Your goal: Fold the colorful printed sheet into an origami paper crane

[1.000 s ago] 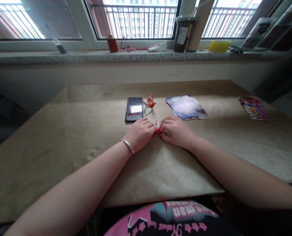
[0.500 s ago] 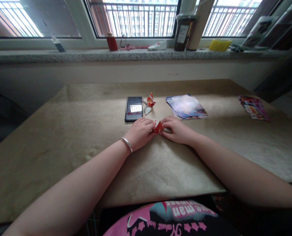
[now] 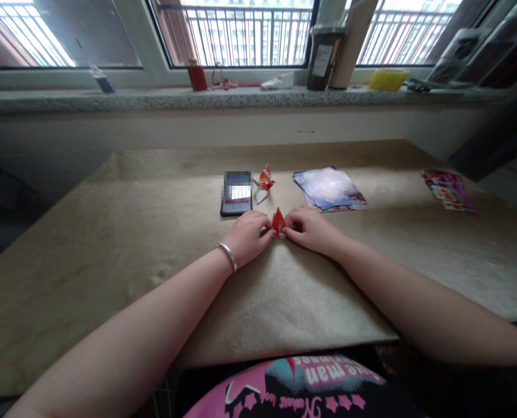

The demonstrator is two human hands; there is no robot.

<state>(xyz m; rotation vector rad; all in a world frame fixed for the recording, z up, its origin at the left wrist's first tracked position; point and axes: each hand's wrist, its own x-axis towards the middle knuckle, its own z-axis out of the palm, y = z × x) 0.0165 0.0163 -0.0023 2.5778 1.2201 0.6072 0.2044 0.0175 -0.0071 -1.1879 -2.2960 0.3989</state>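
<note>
Between my two hands, just above the table [image 3: 162,191], is a small piece of folded red paper [image 3: 278,223] with a pointed top and some white at its lower edge. My left hand [image 3: 252,233], below a silver bangle, pinches the paper's left side. On the other side, the fingertips of my right hand [image 3: 309,226] close on its right edge. Beyond the paper lies a red folded paper figure [image 3: 266,179] with a pale, pointed end. Left of that figure rests a phone [image 3: 237,194] with a partly blurred screen.
A stack of bluish printed sheets [image 3: 331,188] lies right of centre. Farther right are colourful printed cards [image 3: 447,190]. Along the granite windowsill [image 3: 154,101] stand a red container [image 3: 196,76], a dark lidded jar [image 3: 323,61] and a yellow block [image 3: 389,80].
The red paper's point has risen and now stands more upright, with its red face showing. My fingers have shifted slightly to its two sides.
</note>
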